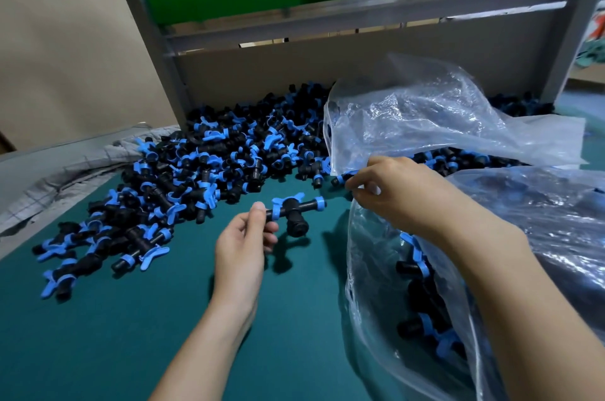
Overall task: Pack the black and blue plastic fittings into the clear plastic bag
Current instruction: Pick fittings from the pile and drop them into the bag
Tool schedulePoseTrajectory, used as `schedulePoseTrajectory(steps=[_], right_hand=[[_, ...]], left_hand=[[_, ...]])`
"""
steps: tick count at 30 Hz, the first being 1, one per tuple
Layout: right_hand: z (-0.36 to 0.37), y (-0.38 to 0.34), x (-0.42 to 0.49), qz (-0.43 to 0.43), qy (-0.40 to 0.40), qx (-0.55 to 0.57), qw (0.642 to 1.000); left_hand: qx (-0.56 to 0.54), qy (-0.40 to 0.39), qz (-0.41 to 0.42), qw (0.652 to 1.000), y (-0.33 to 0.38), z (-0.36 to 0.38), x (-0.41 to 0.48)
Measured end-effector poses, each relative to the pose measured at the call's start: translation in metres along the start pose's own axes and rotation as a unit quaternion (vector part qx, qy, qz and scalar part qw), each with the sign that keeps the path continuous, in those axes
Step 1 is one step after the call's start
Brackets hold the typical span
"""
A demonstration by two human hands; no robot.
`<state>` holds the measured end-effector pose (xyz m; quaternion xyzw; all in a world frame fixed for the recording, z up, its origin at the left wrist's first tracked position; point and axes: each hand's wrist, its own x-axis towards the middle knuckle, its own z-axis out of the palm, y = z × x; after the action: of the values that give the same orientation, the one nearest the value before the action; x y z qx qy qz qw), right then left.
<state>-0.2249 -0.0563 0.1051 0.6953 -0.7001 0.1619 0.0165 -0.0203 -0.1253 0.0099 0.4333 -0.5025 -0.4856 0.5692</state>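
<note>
Pinching one black and blue fitting (pixel 292 214) in the left hand (pixel 244 241), right hand (pixel 397 192) gripping the clear bag's (pixel 376 269) rim, loose fittings (pixel 196 164) heaped on the green tabletop (pixel 131 335).

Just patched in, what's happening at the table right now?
A person is mid-packing. The left hand pinches one black and blue fitting above the green table, beside the loose pile. The right hand holds the edge of the clear plastic bag, which already has some fittings inside. The held fitting is not yet in the bag.
</note>
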Motion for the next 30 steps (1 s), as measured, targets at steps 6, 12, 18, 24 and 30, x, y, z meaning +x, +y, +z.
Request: schedulePoseTrajectory(steps=[6,12,18,24,30], right_hand=[[-0.001,-0.003,0.001,0.011,-0.071,0.017,0.997],[0.0,-0.004,0.0,0.022,-0.094,0.02,0.995],[0.0,-0.004,-0.001,0.025,-0.107,0.02,0.994],[0.0,-0.005,-0.001,0.027,-0.115,0.027,0.993],[0.0,-0.004,-0.001,0.028,-0.119,0.033,0.992]], left_hand=[[-0.134,-0.063,-0.075,0.986,0.005,0.019,-0.016],[-0.143,-0.065,-0.095,0.983,0.009,0.022,-0.019],[-0.138,-0.063,-0.097,0.984,0.007,0.02,-0.019],[-0.134,-0.063,-0.102,0.984,0.008,0.021,-0.019],[-0.126,-0.062,-0.104,0.985,0.008,0.021,-0.019]])
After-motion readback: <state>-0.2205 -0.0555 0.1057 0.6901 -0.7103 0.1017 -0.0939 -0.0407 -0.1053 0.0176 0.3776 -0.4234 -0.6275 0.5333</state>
